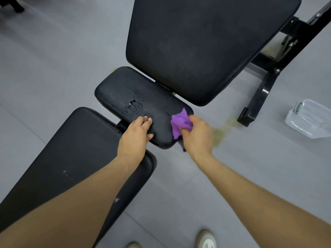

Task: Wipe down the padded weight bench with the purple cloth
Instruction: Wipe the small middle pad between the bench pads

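A black padded weight bench runs from lower left to upper right in three pads. The small middle pad [123, 90] has wet droplets on its centre. My left hand [136, 135] lies flat on that pad's near edge, fingers spread over the padding. My right hand [197, 135] is closed on the crumpled purple cloth [180, 122], which presses against the pad's right corner. A large back pad [197, 42] lies beyond, and a long pad [71, 158] lies partly under my left forearm.
The bench's black metal frame [265, 83] stands on the grey floor at the right. A clear plastic container [309, 119] sits on the floor at the far right. Yellowish stains [220, 133] mark the floor beside my right hand. My shoes [206, 238] show at the bottom edge.
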